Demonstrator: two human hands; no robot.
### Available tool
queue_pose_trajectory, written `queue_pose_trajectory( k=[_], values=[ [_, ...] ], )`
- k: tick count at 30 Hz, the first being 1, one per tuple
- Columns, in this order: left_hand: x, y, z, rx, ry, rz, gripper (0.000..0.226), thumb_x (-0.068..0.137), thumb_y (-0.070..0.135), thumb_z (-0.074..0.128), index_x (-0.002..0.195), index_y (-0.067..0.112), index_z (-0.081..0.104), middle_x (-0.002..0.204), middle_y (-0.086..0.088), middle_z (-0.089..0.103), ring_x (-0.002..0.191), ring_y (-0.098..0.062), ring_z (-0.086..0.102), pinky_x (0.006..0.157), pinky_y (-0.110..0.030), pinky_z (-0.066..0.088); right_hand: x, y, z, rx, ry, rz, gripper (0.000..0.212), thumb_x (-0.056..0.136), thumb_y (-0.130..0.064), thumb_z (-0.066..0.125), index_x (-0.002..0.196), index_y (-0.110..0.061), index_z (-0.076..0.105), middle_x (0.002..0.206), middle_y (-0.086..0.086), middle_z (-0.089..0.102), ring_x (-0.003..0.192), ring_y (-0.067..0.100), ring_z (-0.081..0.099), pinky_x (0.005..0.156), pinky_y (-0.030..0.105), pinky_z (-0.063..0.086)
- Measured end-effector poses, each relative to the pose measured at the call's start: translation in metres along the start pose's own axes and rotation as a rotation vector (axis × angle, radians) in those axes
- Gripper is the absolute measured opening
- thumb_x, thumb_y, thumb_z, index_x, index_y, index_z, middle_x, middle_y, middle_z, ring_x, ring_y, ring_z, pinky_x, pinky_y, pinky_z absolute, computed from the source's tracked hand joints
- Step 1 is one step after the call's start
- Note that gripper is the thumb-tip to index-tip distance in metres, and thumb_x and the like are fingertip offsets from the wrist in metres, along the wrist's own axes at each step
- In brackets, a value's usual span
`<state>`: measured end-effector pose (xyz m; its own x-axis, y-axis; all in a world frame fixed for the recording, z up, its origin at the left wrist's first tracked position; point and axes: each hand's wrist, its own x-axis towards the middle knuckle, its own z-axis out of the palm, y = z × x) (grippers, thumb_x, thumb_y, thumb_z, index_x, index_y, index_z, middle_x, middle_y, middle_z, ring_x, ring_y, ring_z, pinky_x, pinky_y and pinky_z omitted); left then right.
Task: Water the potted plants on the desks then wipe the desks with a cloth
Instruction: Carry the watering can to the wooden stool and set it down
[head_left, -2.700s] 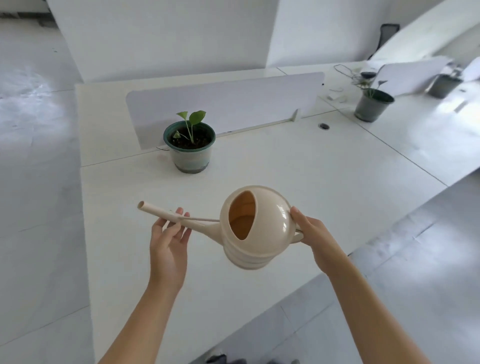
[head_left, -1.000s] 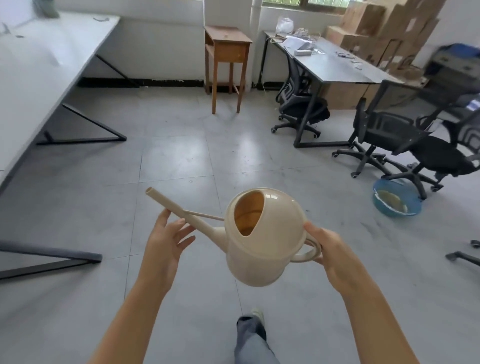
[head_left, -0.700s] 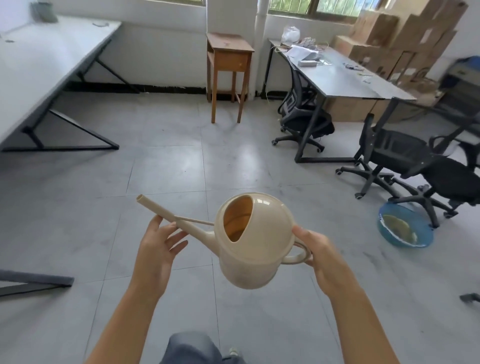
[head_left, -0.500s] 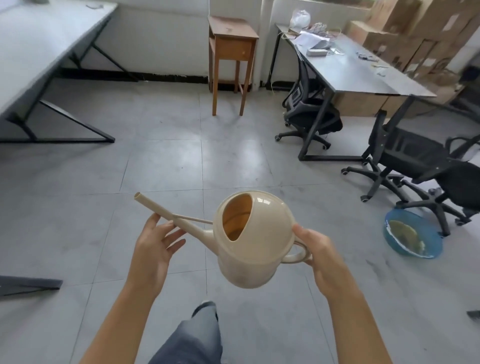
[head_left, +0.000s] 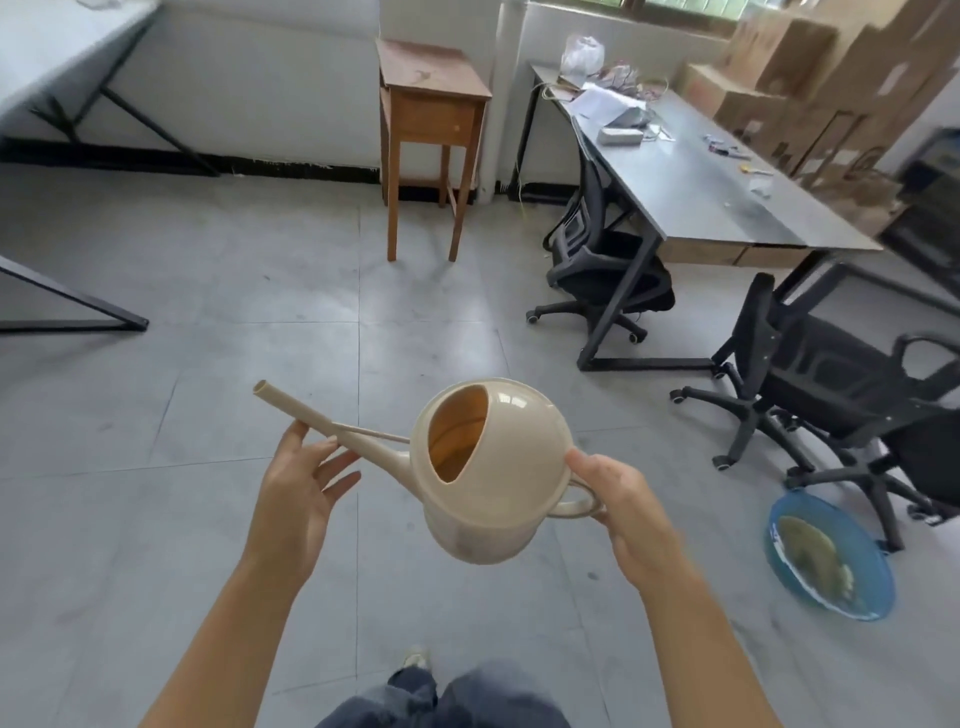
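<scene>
I carry a beige round watering can (head_left: 511, 467) over the grey tiled floor, spout pointing left. My right hand (head_left: 621, 506) grips its loop handle at the back. My left hand (head_left: 298, 488) cradles the long spout from below with fingers spread. The can's oval opening faces me and shows an orange-brown inside. No potted plant and no cloth are in view. A corner of a white desk (head_left: 47, 47) shows at the top left.
A blue basin (head_left: 852, 582) with murky water sits on the floor at the right. Black office chairs (head_left: 810, 384) stand beside a grey desk (head_left: 717, 171) cluttered with papers. A wooden side table (head_left: 431, 104) stands against the far wall; cardboard boxes (head_left: 810, 67) are stacked behind.
I turned away from the white desk with the potted plants and walked across the floor. The blue basin has come closer on the right. My grip on the can is unchanged.
</scene>
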<state>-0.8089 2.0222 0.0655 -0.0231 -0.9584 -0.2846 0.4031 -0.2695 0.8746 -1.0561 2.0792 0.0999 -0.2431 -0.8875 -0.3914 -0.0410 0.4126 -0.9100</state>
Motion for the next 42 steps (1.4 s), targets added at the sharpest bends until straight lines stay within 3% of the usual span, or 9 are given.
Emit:
queue_pose_trajectory(
  k=[3,8,16,20,24,29,35,38,42],
  values=[
    [0.049,0.013,0.028,0.010,-0.012,0.000,0.047,0.093,0.012,0.040,0.139,0.019,0.037,0.098,-0.001,0.063,0.100,-0.023,0.059,0.086,-0.034,0.045,0.055,-0.022,-0.010,0.052,0.011,0.009,0.077,0.058,-0.058,0.061,0.100,0.005,0.063,0.111,0.009,0.067,0.110,0.017,0.058,0.088,0.033,0.042],
    [0.134,0.026,0.072,0.030,-0.018,0.015,0.063,0.074,0.024,0.051,0.137,0.020,0.040,0.095,0.000,0.063,0.095,-0.020,0.060,0.083,-0.031,0.046,0.151,-0.056,-0.030,0.064,0.006,-0.005,0.063,0.069,-0.050,0.055,0.103,0.002,0.064,0.106,0.007,0.070,0.109,0.017,0.060,0.094,0.038,0.044],
    [0.285,0.042,0.154,0.021,0.027,0.089,0.031,0.089,0.015,0.047,0.118,0.023,0.051,0.099,-0.003,0.062,0.096,-0.021,0.060,0.086,-0.034,0.046,0.314,-0.130,-0.067,0.020,-0.072,-0.052,0.074,0.055,-0.062,0.059,0.100,-0.004,0.067,0.104,0.005,0.070,0.108,0.019,0.060,0.101,0.044,0.040],
    [0.354,0.057,0.185,0.016,0.068,0.106,0.032,0.094,0.012,0.038,0.123,0.022,0.048,0.103,-0.006,0.062,0.099,-0.022,0.060,0.090,-0.038,0.043,0.389,-0.173,-0.074,0.017,-0.120,-0.070,0.074,0.058,-0.056,0.065,0.102,0.004,0.063,0.100,0.000,0.069,0.102,0.010,0.059,0.086,0.033,0.042],
    [0.419,0.071,0.200,0.011,0.090,0.114,0.045,0.085,0.022,0.047,0.130,0.019,0.046,0.104,-0.005,0.062,0.099,-0.022,0.061,0.087,-0.036,0.046,0.463,-0.206,-0.070,0.000,-0.154,-0.059,0.069,0.064,-0.052,0.062,0.106,0.003,0.062,0.105,0.002,0.067,0.103,0.010,0.057,0.083,0.032,0.040],
    [0.516,0.089,0.201,0.005,0.142,0.125,0.041,0.095,0.012,0.036,0.135,0.019,0.042,0.101,-0.005,0.062,0.097,-0.020,0.061,0.088,-0.036,0.045,0.562,-0.241,-0.043,-0.005,-0.166,-0.039,0.058,0.070,-0.045,0.066,0.100,0.004,0.062,0.093,-0.001,0.065,0.092,0.007,0.057,0.073,0.027,0.039],
    [0.650,0.138,0.202,0.003,0.109,0.119,0.045,0.094,0.013,0.038,0.139,0.018,0.038,0.099,-0.003,0.063,0.097,-0.020,0.061,0.087,-0.035,0.045,0.674,-0.299,-0.002,-0.008,-0.113,-0.054,0.065,0.046,-0.062,0.059,0.079,-0.006,0.064,0.068,-0.008,0.068,0.083,0.014,0.059,0.081,0.035,0.040],
    [0.708,0.165,0.210,0.018,0.057,0.111,0.059,0.082,0.021,0.050,0.139,0.019,0.037,0.099,-0.001,0.064,0.097,-0.018,0.062,0.084,-0.033,0.045,0.719,-0.327,0.010,0.006,-0.087,-0.071,0.082,0.045,-0.062,0.063,0.090,0.006,0.063,0.083,0.002,0.069,0.090,0.019,0.060,0.096,0.046,0.040],
    [0.785,0.186,0.229,0.028,0.014,0.081,0.063,0.072,0.027,0.048,0.134,0.024,0.040,0.096,-0.001,0.065,0.096,-0.017,0.063,0.087,-0.034,0.046,0.781,-0.354,0.017,0.015,-0.016,-0.053,0.085,0.045,-0.064,0.064,0.096,0.004,0.063,0.098,0.013,0.069,0.098,0.029,0.061,0.097,0.047,0.039]
  ],
)
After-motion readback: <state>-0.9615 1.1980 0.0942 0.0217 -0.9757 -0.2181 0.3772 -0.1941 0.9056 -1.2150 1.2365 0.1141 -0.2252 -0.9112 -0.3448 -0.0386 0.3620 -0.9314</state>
